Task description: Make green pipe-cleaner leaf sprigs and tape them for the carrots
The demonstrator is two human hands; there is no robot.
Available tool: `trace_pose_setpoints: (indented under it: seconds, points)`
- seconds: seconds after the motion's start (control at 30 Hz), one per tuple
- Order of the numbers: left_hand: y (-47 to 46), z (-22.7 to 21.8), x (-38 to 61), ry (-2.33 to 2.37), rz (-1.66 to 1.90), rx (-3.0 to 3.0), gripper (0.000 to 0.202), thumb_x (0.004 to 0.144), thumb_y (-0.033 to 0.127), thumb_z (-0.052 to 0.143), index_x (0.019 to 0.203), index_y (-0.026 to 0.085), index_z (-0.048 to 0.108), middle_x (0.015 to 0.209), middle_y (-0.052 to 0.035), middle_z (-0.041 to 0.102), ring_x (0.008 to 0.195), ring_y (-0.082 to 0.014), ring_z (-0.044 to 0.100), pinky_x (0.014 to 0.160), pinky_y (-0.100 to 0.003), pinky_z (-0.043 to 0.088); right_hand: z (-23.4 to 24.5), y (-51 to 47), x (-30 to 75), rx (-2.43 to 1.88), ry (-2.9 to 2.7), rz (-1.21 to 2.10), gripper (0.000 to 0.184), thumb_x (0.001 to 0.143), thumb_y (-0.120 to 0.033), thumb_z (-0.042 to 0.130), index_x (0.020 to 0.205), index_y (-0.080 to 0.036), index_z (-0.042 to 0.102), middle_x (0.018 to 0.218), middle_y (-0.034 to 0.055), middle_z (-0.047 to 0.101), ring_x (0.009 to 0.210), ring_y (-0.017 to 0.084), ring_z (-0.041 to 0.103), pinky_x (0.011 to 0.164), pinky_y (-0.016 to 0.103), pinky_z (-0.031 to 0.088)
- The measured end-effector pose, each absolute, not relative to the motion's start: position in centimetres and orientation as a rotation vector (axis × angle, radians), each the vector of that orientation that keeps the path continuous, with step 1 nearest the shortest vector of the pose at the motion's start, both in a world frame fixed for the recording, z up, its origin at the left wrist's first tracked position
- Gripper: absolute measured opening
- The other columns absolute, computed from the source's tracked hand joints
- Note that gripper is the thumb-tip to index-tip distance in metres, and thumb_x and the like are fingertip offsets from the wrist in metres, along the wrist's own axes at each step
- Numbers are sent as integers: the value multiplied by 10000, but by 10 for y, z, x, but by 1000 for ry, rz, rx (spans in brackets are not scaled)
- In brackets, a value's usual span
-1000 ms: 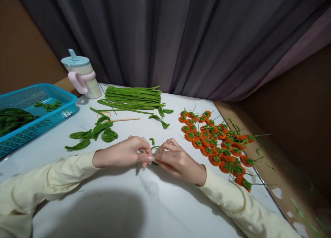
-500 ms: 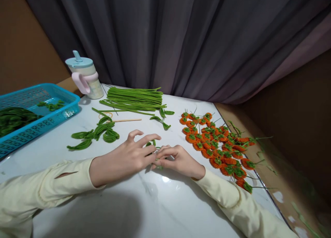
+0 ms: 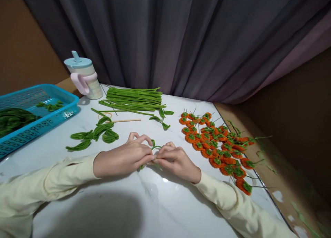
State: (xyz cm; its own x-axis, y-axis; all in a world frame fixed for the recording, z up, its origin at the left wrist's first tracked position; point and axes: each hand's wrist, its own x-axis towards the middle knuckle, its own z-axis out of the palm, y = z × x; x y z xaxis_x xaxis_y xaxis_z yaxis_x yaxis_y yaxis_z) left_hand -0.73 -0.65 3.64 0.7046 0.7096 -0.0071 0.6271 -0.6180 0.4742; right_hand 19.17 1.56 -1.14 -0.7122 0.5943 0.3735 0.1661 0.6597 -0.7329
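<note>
My left hand [image 3: 129,157] and my right hand [image 3: 178,162] meet over the middle of the white table. Their fingertips pinch close together on a small green pipe-cleaner piece [image 3: 153,142], mostly covered by the fingers. A thin green band [image 3: 156,147] curves between the two hands; I cannot make out whether it belongs to that piece or is a tape roll. Bits of green also poke out below the fingertips. Left of my left hand lie several looped green pipe-cleaner leaves [image 3: 100,129]. Beyond the hands, more small leaves [image 3: 162,119] lie joined in a cluster.
A bundle of green pipe cleaners [image 3: 134,98] lies at the back, with a thin wooden stick [image 3: 124,120] before it. Orange pipe-cleaner fruits with green tops [image 3: 207,145] cover the right side. A blue basket [image 3: 51,119] and a lidded cup [image 3: 86,79] stand left.
My left hand's raised, spread fingers have come down and closed in a pinch beside the right fingertips. The right hand has shifted slightly and still pinches.
</note>
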Motion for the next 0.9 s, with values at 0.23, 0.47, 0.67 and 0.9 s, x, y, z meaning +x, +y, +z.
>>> trace_pose_setpoints:
  seconds: [0.23, 0.47, 0.67, 0.9]
  points:
    - [-13, 37, -11, 875, 410, 2879, 193, 902, 56, 393, 835, 167, 537, 814, -47, 647, 1107, -243, 472, 866, -394, 239, -9, 17, 191, -716, -2003, 1461, 270, 843, -388, 620, 778, -136, 691, 758, 55, 681, 710, 157, 594, 675, 280, 482]
    - [-12, 36, -10, 942, 385, 2721, 250, 771, -19, 348, 748, 152, 528, 790, -57, 633, 841, -186, 563, 876, -403, 263, -15, 16, 190, -544, -2273, 897, 215, 921, -283, 531, 847, -141, 675, 742, 55, 657, 726, 157, 577, 759, 338, 423]
    - [-1, 36, -7, 1097, 183, 2036, 230, 847, 155, 399, 673, 162, 548, 684, -20, 657, 728, -163, 557, 776, -322, 369, -16, 11, 192, -279, -2448, 32, 176, 922, -66, 417, 964, -72, 588, 733, 86, 638, 774, 205, 532, 633, 328, 373]
    - [-2, 34, -6, 1190, 188, 1971, 199, 825, 357, 551, 788, 166, 594, 857, -47, 658, 890, -218, 566, 836, -353, 357, -16, 7, 192, -351, -2460, 37, 187, 924, -54, 395, 908, -59, 582, 681, 91, 602, 730, 204, 500, 608, 311, 362]
